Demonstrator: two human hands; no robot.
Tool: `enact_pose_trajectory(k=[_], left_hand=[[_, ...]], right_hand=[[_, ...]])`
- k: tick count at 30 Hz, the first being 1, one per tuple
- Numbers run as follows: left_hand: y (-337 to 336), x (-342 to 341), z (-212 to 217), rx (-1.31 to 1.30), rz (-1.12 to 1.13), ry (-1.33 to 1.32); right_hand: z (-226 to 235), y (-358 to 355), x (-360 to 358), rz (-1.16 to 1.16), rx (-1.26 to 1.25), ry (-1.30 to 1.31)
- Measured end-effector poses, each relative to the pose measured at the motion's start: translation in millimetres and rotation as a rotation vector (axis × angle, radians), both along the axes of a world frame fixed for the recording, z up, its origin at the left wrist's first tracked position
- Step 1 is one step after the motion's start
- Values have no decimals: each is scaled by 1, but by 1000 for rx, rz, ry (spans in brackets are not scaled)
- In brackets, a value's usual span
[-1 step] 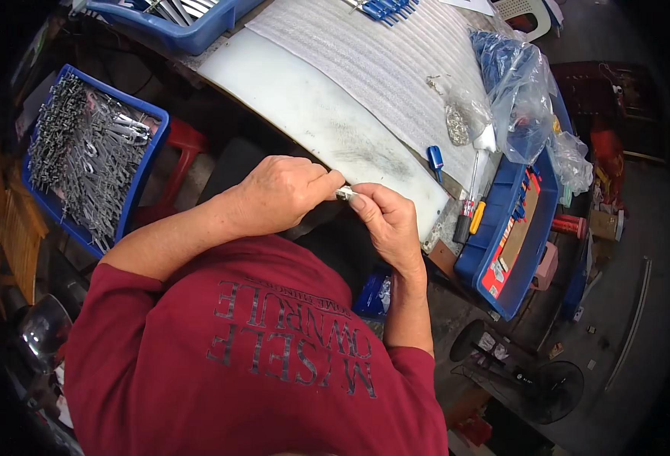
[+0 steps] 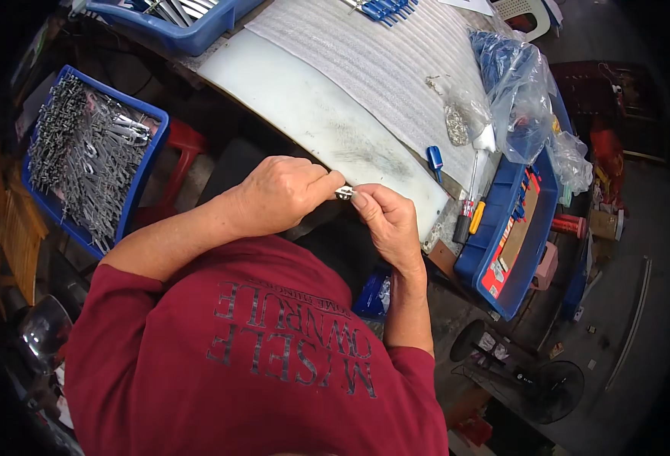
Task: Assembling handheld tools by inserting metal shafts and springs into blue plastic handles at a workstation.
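A small silvery metal piece [image 2: 343, 193] with dark openings sits between my two hands, at the near edge of the white work board [image 2: 289, 80]. My left hand [image 2: 278, 194] is closed, its thumb and forefinger pinching the left end of the piece. My right hand [image 2: 388, 220] pinches the other end between thumb and fingertips. Most of the piece is hidden by my fingers, so its exact kind cannot be made out. Past my hands, a small blue-handled tool [image 2: 435, 158] lies on the board.
At left stands a blue crate [image 2: 160, 144] full of metal parts. Foam sheeting [image 2: 365, 68] covers the board's far side, with a heap of small metal bits [image 2: 457, 125] on it. A screwdriver [image 2: 466, 213], a blue tray [image 2: 495, 254] and a plastic bag [image 2: 521, 99] lie at right.
The small metal piece has turned slightly between my fingertips, and its dark openings now show more plainly. Both hands stay almost where they were.
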State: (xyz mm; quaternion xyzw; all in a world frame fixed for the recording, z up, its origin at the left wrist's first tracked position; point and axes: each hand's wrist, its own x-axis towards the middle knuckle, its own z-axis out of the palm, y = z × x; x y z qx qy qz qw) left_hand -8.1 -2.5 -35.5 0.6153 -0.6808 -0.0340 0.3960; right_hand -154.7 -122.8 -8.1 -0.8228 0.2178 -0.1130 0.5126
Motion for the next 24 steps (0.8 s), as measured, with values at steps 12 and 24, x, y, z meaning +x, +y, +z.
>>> enact_pose_trajectory(k=[12,24], left_hand=[[-1,-2,3,-92,47,-142],[1,1,11,30,-13,-25]], right_hand=[[3,-6,0,-93,613,55],[-14,-5,-17,-197,612,-118]])
